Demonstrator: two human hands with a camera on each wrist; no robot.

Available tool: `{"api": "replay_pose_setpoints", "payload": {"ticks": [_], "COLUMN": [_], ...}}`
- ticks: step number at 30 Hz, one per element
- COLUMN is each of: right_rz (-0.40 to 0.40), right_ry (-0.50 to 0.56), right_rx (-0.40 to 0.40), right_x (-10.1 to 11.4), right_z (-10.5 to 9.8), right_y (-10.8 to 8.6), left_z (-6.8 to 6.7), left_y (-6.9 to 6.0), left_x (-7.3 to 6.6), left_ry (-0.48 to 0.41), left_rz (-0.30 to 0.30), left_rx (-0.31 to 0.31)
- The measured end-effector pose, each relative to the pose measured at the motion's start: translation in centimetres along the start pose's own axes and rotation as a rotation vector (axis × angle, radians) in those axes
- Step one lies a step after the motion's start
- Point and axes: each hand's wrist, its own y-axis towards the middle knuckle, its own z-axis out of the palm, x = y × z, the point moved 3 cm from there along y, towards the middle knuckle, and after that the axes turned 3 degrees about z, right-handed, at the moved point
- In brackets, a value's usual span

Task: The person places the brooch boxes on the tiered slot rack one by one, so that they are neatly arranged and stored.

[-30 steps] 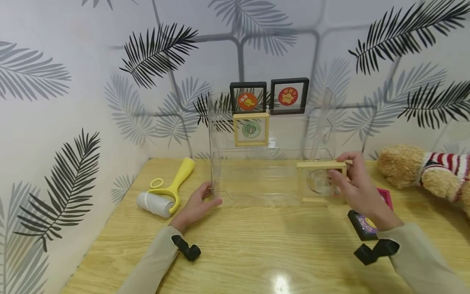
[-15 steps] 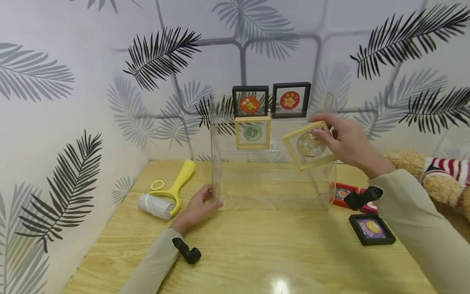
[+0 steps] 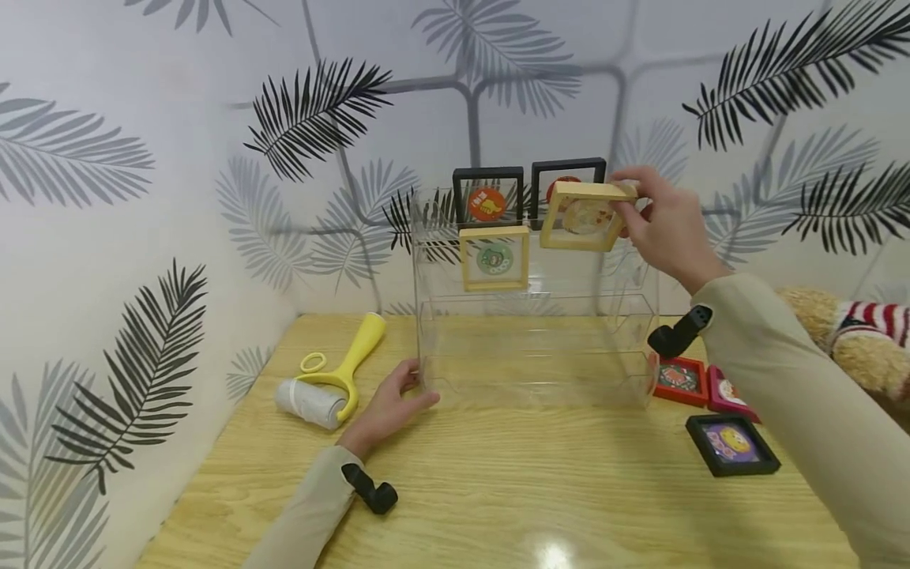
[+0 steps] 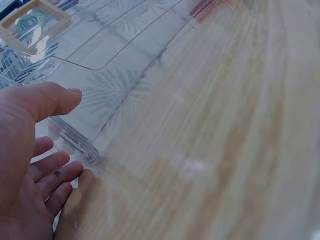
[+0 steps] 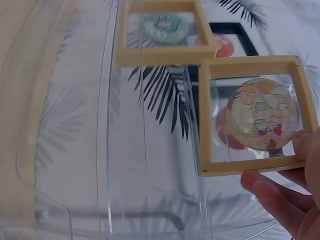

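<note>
At the clear rack (image 3: pixel 533 306), right hand (image 3: pixel 667 227) raised, pinching yellow frame (image 3: pixel 584 216), left hand (image 3: pixel 387 407) low, relaxed.

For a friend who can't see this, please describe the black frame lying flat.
On the wooden table, look right of the clear rack. There lies the black frame, in front of the red frame and pink frame. Unlike them, it is black outside, with purple and yellow inside.

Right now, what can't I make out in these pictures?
Head view: much of the upper-right black frame, behind the yellow frame held by the right hand.
Head view: part of the pink frame, behind the right sleeve.
Head view: the rest of the plush toy, cut off by the right edge.
</note>
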Motion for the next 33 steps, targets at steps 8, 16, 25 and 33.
{"api": "replay_pose_setpoints", "payload": {"ticks": [8,16,25,33], "right_rz": [-0.112,-0.016,-0.037,0.082], "right_ry": [-0.139,-0.075,-0.008,0.0], "right_rx": [0.215,0.339,0.124,0.163], "right_x": [-0.4,-1.2,-2.8,-6.1], "right_z": [1.4,0.8,-0.7,-1.1], "right_y": [-0.2,-2.4,-6.5,-11.7], "left_z": [0.2,0.3,0.3,0.1], "left_y": [-0.4,-0.3,-1.0,-0.2], "left_x": [-0.1,-0.1,-2.3,0.1], "left_ry": [0.028,0.045,0.03,0.054], "left_rz": [-0.004,-0.025,-0.047,-0.046], "left_rx": [-0.013,0.003,0.036,0.02]}}
